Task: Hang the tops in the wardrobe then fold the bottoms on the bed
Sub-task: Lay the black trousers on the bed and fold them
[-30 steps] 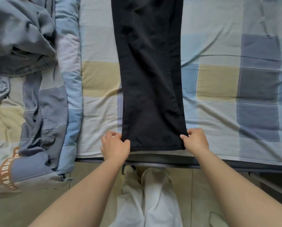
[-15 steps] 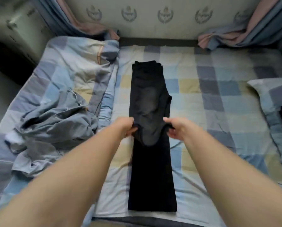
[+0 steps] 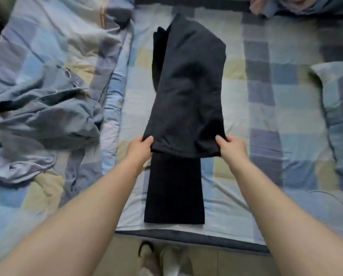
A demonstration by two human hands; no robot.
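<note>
Fingers (image 3: 146, 140) of both hands pinch the black trousers (image 3: 188, 92) on the bed (image 3: 266, 116).

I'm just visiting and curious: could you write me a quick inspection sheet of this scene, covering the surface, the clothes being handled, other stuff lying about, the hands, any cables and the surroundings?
Surface: bed with a checked sheet in blue, yellow and grey, creased.
Job's things: black trousers lying lengthwise mid-bed, far part lifted and being folded toward the near end.
Clutter: grey-blue garment crumpled on the left; checked quilt bunched beneath it; pillow at right edge.
Hands: left hand and right hand each grip a corner of the lifted fold.
Cables: nothing seen.
Surroundings: tan floor below the bed edge; pink and blue cloth at the far right corner.
</note>
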